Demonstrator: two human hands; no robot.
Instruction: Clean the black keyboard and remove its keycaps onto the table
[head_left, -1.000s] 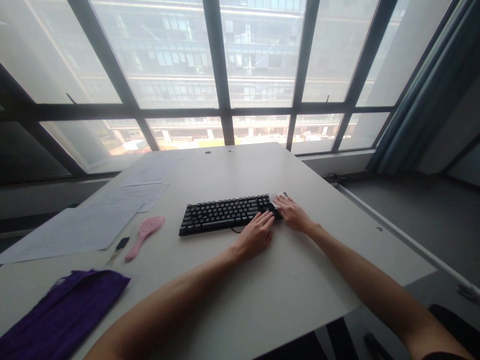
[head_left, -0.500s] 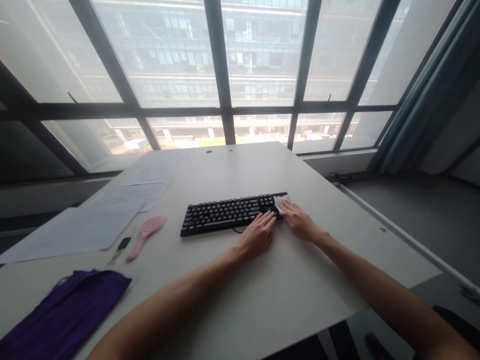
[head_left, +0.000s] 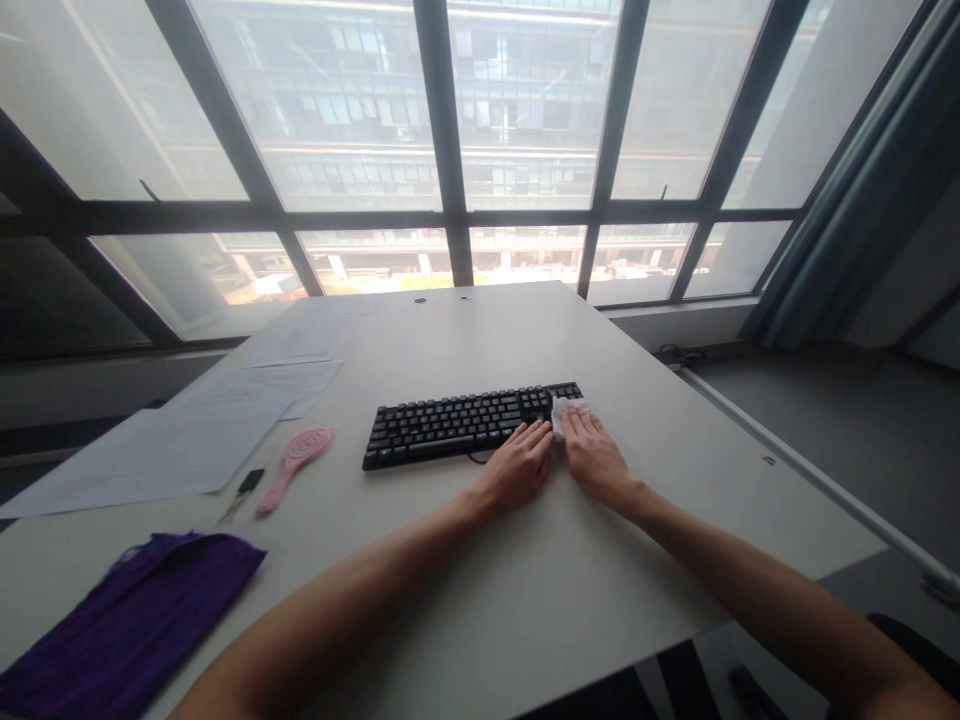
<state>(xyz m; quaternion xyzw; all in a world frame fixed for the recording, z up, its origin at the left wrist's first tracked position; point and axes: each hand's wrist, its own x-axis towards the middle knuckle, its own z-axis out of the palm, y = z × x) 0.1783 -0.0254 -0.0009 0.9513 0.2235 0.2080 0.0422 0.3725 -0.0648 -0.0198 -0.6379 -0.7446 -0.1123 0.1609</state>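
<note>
With the computer keyboard [head_left: 450,425] as clock centre on the desk [head_left: 480,340], the tissue [head_left: 560,408] lies at its 3 o'clock end, beneath the right hand [head_left: 592,455]; the left hand [head_left: 517,462] touches its near edge at 4. The hairbrush [head_left: 296,460] lies at 9, paper sheets [head_left: 165,455] farther out, the cloth [head_left: 135,620] at 8, windows [head_left: 525,110] at 12.
</note>
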